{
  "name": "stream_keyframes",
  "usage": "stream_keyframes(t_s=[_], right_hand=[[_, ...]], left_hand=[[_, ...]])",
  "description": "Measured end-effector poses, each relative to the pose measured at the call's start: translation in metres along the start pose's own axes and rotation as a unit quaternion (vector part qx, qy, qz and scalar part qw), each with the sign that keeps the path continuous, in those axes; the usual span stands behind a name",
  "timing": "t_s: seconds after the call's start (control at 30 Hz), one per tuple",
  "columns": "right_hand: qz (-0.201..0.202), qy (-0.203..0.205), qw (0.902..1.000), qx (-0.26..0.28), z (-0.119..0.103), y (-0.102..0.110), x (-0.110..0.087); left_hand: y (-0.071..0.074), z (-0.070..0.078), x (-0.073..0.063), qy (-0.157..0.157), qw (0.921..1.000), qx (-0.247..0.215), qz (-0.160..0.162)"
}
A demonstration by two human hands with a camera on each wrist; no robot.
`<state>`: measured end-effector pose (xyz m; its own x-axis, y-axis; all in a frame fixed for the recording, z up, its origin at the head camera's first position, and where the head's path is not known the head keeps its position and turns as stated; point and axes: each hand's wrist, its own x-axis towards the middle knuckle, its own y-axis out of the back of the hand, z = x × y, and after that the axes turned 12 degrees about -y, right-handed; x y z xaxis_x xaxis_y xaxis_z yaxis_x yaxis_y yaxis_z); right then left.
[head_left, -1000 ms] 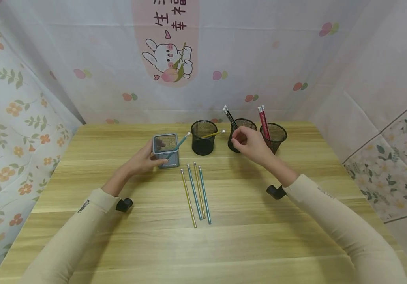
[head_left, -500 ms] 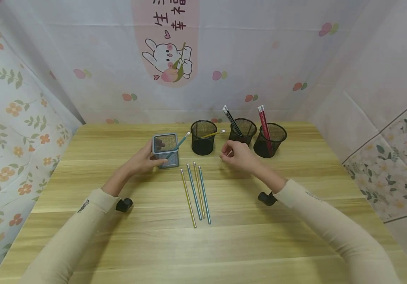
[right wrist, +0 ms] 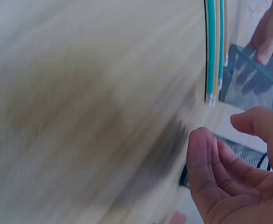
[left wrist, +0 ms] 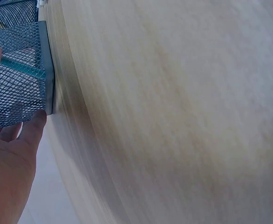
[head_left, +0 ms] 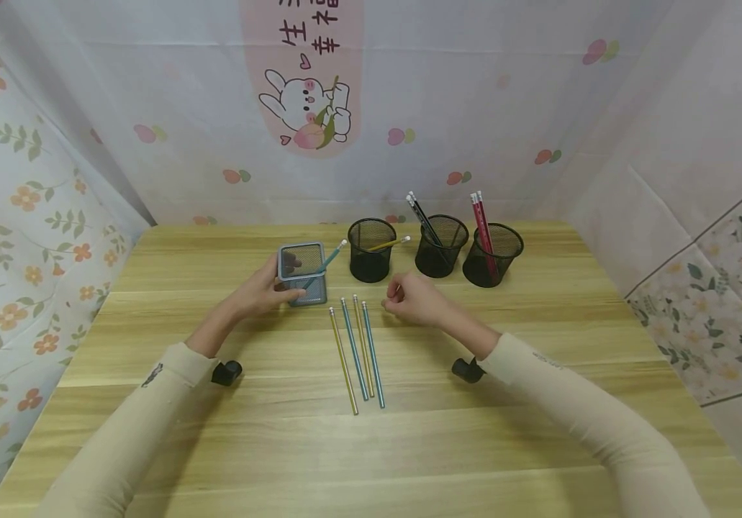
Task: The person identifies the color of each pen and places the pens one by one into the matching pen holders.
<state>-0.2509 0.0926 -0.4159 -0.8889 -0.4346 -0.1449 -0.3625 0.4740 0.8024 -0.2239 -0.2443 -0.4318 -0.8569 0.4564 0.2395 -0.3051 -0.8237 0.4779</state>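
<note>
In the head view my left hand (head_left: pixel 255 293) grips a grey square mesh pen holder (head_left: pixel 316 296), thumb on its near side. A teal pencil (head_left: pixel 334 255) with a white eraser leans out of that holder. The left wrist view shows the holder's mesh wall (left wrist: pixel 15 93) and fingertips at its edge. Two teal pencils (head_left: pixel 373 355) and two gold pencils (head_left: pixel 344 361) lie side by side on the table. My right hand (head_left: pixel 414 301) is just right of their eraser ends, fingers loosely bent. Thumb and fingers (right wrist: pixel 200 154) stand apart with nothing between them in the right wrist view.
Behind stand three round black mesh cups: one (head_left: pixel 369 270) with a yellow pencil, one (head_left: pixel 435 266) with black pencils, and one (head_left: pixel 482 275) with red pencils. A patterned cloth (head_left: pixel 474 93) hangs behind the wooden table (head_left: pixel 474 446).
My right hand has come away from the cup with the black pencils, moving left and nearer, towards the pencils on the table. My left hand stays on the grey holder.
</note>
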Motion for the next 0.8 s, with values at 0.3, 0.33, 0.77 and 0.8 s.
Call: stream_keyframes(t_s=[0.3,0.33,0.77,0.8], right_hand=[[-0.026,-0.019,0.9995,-0.008,-0.017,-0.013,-0.002],[-0.026,-0.017,0.9995,-0.009,-0.018,-0.014,-0.002],[-0.025,-0.023,0.9976,-0.06,-0.034,-0.029,-0.002],[-0.024,-0.03,0.9972,-0.065,-0.035,-0.03,-0.002]], left_hand=[[-0.001,-0.001,0.0,-0.002,1.0,0.0,0.001],[-0.001,-0.001,0.0,-0.002,1.0,0.0,0.001],[0.0,0.0,0.0,-0.001,1.0,-0.003,0.0],[0.0,0.0,0.0,0.0,1.0,-0.003,0.0]])
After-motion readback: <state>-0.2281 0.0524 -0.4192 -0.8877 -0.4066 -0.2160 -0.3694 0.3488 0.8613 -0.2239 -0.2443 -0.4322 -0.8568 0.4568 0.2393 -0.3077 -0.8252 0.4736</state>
